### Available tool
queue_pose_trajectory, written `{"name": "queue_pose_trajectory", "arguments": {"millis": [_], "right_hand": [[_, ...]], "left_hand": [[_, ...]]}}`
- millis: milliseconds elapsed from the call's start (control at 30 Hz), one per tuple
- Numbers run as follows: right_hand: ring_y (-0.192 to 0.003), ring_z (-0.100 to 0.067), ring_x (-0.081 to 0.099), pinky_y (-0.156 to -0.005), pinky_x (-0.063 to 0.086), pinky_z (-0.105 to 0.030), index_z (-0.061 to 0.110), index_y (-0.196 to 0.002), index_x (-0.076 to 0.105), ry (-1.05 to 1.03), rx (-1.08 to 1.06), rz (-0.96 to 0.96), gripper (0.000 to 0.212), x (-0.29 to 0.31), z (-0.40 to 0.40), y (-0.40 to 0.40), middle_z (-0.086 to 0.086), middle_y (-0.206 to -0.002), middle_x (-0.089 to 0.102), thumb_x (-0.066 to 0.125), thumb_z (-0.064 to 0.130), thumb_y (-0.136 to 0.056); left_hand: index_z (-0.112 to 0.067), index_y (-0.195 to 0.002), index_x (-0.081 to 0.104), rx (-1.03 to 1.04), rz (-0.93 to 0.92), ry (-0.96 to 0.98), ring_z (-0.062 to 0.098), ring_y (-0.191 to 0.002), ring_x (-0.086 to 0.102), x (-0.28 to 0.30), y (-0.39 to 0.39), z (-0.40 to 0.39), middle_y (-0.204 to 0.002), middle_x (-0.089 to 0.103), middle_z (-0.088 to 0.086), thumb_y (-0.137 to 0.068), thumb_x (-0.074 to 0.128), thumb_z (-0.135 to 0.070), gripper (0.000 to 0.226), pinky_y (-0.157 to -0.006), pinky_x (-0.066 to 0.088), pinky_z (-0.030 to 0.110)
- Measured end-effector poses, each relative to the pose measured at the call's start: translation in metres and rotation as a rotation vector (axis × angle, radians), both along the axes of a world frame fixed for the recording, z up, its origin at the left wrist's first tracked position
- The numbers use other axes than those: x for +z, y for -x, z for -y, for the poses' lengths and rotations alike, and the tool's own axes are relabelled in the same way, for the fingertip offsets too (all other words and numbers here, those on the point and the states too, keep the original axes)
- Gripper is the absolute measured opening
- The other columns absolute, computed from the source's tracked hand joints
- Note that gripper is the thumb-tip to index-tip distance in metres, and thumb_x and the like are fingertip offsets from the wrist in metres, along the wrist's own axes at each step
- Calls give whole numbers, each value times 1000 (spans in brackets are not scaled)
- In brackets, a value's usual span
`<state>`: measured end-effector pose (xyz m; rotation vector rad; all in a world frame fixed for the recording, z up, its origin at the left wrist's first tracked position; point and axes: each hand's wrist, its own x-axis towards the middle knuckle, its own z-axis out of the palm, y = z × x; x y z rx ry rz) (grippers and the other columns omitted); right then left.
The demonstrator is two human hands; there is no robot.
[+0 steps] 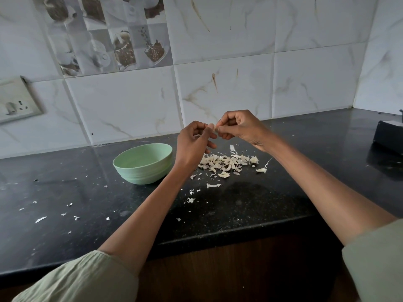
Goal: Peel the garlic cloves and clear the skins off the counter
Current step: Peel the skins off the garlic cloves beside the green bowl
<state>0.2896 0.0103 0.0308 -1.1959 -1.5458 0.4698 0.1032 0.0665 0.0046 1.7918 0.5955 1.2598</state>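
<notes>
Black counter (pixel 239 205) runs across below me, green bowl (pixel 142 163) sits left of my hands, inside looks bare from here. Pile of garlic skins (pixel 224 163) lies on the counter right under my raised hands, loose flakes scattered toward the near edge and left. Both forearms reach in, hands meet above the pile, held up off the counter. My left hand (pixel 194 142) has fingers curled, thumb and forefinger pinching; my right hand (pixel 237 127) is curled too, pinching from the other side. The garlic clove (pixel 214 127) sits between the two pinches, mostly hidden, so I can't tell its long axis. Both hands equally near it; bowl nearer my left. Judging: still peeling, skins not cleared yet.
</notes>
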Motion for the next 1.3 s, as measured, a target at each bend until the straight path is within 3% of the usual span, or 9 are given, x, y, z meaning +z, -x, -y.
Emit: {"name": "queue_pose_trajectory", "arguments": {"millis": [133, 367, 567, 733, 867, 1033, 1133, 1233, 1300], "right_hand": [[-84, -21, 72, -79, 59, -31, 0, -103, 74, 15, 51, 15, 17, 1, 1, 2, -12, -89, 77, 81, 10, -91], [-89, -22, 75, -78, 60, -27, -6, -109, 72, -10, 135, 1, 23, 2, 2, 3, -18, -96, 76, 78, 4, -90], [-91, -25, 73, -81, 61, -30, 4, -106, 72, -26, 191, -44, 18, 3, 1, 2, -20, -100, 75, 79, 4, -90], [-91, -24, 71, -82, 61, -30, 1, -110, 70, -36, 225, -63, 23, 4, 2, 5, -18, -100, 73, 80, 5, -90], [-92, -24, 69, -84, 59, -28, -6, -126, 66, -18, 287, -113, 31, 5, 5, 4, -15, -97, 72, 71, 2, -96], [-91, -22, 66, -82, 58, -28, -1, -125, 69, 15, 265, -115, 28, 7, 7, 0, -11, -96, 72, 70, 7, -98], [-95, -24, 68, -81, 58, -28, 5, -120, 72, 9, 199, -78, 25, 8, 8, -2, -12, -100, 75, 74, 12, -97], [-89, -20, 69, -78, 56, -29, 5, -114, 72, 0, 113, -27, 23, 8, 8, -3, -16, -102, 77, 78, 16, -94], [-85, -19, 68, -75, 55, -28, 4, -111, 73, -20, 69, -19, 22, 8, 8, -3, -20, -102, 76, 79, 14, -93]], "left_hand": [[-2, -104, 65, -30, 12, 19, 20, -71, 73, 0, 4, -3, -91, 76, 11, -104, 68, -23, 21, -57, 53, 23], [-16, -89, 62, -223, 106, 234, 10, -65, 54, 3, 6, -2, -74, 62, -1, -107, 61, -16, 18, -62, 46, 20], [-14, -93, 66, -309, 170, 371, 8, -65, 53, 5, 3, -2, -75, 59, -1, -109, 56, -12, 19, -57, 45, 18], [-11, -92, 64, -249, 110, 423, 10, -63, 56, 0, -3, -3, -72, 62, -3, -109, 54, -10, 19, -55, 46, 20], [-11, -91, 66, -86, -56, 268, 8, -59, 61, -3, -2, -5, -78, 67, 2, -106, 64, -18, 17, -54, 48, 20], [-16, -94, 82, -32, -318, -65, 12, -65, 67, -3, 1, -6, -85, 79, 0, -96, 68, -1, 21, -55, 53, 24], [-24, -96, 85, -2, -371, -185, 16, -67, 73, -4, 3, -5, -77, 79, -1, -91, 84, -22, 6, -61, 55, 34], [-21, -83, 84, 46, -339, -155, 11, -62, 72, 0, 6, -2, -71, 78, -5, -77, 93, -42, 24, -64, 57, 28], [-17, -77, 79, 72, -333, -139, 13, -61, 73, 2, 7, -2, -70, 77, -4, -75, 92, -51, 36, -70, 61, 35]]}}
